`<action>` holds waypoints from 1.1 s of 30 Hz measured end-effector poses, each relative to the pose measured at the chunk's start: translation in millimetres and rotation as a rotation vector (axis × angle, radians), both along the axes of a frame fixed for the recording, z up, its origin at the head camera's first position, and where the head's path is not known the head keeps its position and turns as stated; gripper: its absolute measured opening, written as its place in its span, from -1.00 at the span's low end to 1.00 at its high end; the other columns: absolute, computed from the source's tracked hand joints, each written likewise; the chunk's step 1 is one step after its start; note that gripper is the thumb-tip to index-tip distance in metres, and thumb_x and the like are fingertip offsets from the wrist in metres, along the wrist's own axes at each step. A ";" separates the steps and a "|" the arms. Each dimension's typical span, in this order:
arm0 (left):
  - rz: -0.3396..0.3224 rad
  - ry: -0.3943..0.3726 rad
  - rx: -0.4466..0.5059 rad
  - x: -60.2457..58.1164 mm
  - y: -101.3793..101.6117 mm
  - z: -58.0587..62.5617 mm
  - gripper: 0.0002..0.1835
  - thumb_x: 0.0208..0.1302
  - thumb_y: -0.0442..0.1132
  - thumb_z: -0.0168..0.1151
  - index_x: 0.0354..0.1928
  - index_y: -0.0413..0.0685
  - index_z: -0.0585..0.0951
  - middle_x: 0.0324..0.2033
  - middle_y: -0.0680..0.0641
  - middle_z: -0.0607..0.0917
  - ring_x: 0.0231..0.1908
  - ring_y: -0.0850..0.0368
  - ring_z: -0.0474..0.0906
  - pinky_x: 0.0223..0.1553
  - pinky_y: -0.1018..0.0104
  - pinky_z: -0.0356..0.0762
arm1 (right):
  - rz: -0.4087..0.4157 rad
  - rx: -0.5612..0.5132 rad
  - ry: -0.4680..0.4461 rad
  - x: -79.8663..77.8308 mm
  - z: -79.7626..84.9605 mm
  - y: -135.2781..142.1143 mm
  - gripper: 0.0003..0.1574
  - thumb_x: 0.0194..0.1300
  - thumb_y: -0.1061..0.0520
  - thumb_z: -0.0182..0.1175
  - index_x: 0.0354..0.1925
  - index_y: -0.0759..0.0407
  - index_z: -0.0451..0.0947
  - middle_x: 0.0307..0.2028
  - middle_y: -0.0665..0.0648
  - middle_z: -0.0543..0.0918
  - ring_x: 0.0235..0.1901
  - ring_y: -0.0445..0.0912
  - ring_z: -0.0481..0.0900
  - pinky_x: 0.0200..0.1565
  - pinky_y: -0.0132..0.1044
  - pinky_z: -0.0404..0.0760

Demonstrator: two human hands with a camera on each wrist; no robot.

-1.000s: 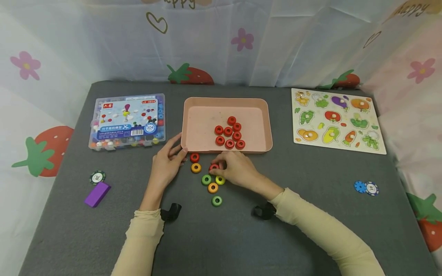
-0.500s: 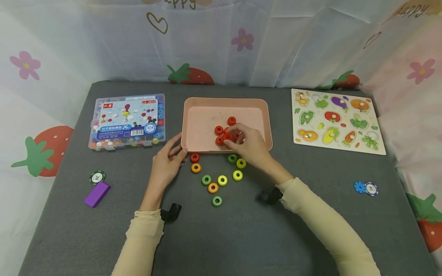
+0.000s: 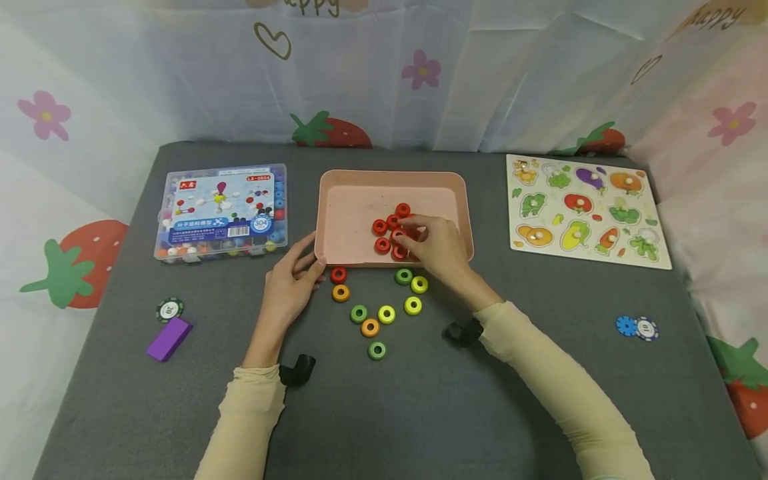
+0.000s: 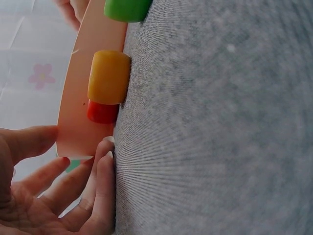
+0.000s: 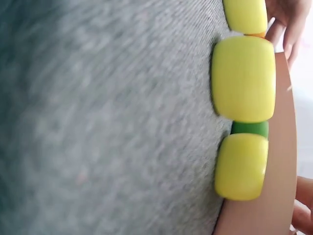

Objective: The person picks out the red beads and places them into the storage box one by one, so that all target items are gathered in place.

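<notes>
A pink tray (image 3: 348,200) holds several red ring beads (image 3: 382,245). My left hand (image 3: 288,283) holds the tray's near left corner; in the left wrist view its thumb (image 4: 36,139) touches the rim. My right hand (image 3: 441,247) is inside the tray, thumb and index finger pinching a red bead (image 3: 398,236) low among the others, some of which it hides. On the cloth before the tray lie a red bead (image 3: 339,275), orange beads (image 3: 341,293), green beads (image 3: 359,314) and yellow-green beads (image 3: 413,305).
A clear box of coloured pieces (image 3: 222,210) lies left of the tray. A vegetable puzzle board (image 3: 588,210) lies to the right. A purple block (image 3: 170,339) and a dark chip (image 3: 170,309) sit at left, blue chips (image 3: 627,326) at right.
My right hand has moved from the beads on the cloth into the tray with a red bead, lowering it and nudging another red bead there. The left hand stays put.
</notes>
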State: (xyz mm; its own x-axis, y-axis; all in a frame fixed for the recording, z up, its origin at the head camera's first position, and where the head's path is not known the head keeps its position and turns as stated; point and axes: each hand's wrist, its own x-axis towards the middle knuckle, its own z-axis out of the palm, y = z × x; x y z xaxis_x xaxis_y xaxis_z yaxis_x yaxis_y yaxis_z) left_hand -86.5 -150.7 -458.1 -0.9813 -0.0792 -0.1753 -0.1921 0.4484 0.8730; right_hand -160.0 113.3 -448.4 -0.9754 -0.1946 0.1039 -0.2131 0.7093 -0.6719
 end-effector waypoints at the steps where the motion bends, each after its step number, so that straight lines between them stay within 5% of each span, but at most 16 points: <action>1: -0.003 0.000 0.001 0.0 0.0 0.1 -0.42 0.45 -0.06 0.20 0.47 0.30 0.36 0.14 -0.09 0.68 -0.19 0.00 0.76 -0.35 0.49 0.61 | -0.003 -0.001 0.004 1.0 1.0 -0.7 -0.62 0.21 0.03 0.46 0.01 0.05 0.75 -0.55 0.04 0.66 -0.61 -0.13 0.47 -0.62 -0.31 0.28; 5: -0.005 0.001 0.001 0.4 -0.2 0.5 -0.42 0.45 -0.05 0.20 0.47 0.30 0.36 0.14 -0.10 0.68 -0.19 -0.01 0.76 -0.35 0.49 0.61 | 0.057 -0.067 0.054 9.0 6.1 -6.9 -0.67 0.21 0.09 0.46 -0.04 0.12 0.74 -0.40 0.08 0.68 -0.54 -0.10 0.49 -0.53 -0.29 0.35; 10: -0.004 0.007 -0.014 0.6 -1.0 2.6 -0.42 0.45 -0.05 0.21 0.47 0.30 0.36 0.13 -0.11 0.69 -0.23 0.02 0.77 -0.36 0.45 0.62 | 0.246 -0.214 0.081 27.6 13.6 -21.9 -0.76 0.20 0.18 0.46 -0.14 0.17 0.74 -0.31 0.08 0.72 -0.55 -0.15 0.50 -0.46 -0.33 0.43; 13: -0.003 -0.002 0.000 0.2 -1.5 3.3 -0.42 0.45 -0.06 0.21 0.47 0.30 0.37 0.13 -0.11 0.69 -0.23 0.02 0.76 -0.35 0.44 0.64 | 0.351 -0.257 0.013 39.2 14.5 -32.2 -0.76 0.23 0.17 0.43 -0.11 0.17 0.74 -0.37 0.00 0.72 -0.59 -0.17 0.49 -0.48 -0.34 0.45; 19: -0.015 -0.017 0.054 -1.5 -3.3 2.0 -0.43 0.47 -0.10 0.19 0.47 0.25 0.37 0.17 -0.15 0.66 -0.17 -0.05 0.75 -0.31 0.44 0.66 | 0.511 -0.142 -0.177 52.3 4.7 -45.7 -0.59 0.37 0.13 0.30 0.17 0.09 0.64 -0.40 -0.08 0.66 -0.56 -0.18 0.51 -0.46 -0.36 0.45; 25: -0.017 -0.023 0.055 -2.8 -3.4 2.5 -0.44 0.47 -0.11 0.18 0.47 0.26 0.37 0.17 -0.15 0.65 -0.16 -0.06 0.75 -0.27 0.40 0.67 | 0.528 -0.036 -0.240 56.2 -3.1 -50.0 -0.45 0.44 0.14 0.21 0.36 0.00 0.48 -0.44 -0.07 0.61 -0.57 -0.22 0.50 -0.43 -0.37 0.44; 33: -0.005 -0.031 0.035 -1.9 -2.0 4.7 -0.43 0.47 -0.11 0.19 0.47 0.28 0.37 0.15 -0.13 0.68 -0.20 -0.01 0.76 -0.32 0.44 0.65 | 0.490 0.019 -0.187 57.9 -3.2 -48.9 -0.75 0.39 0.14 0.27 0.03 0.01 0.66 -0.47 -0.10 0.61 -0.53 -0.27 0.52 -0.42 -0.37 0.46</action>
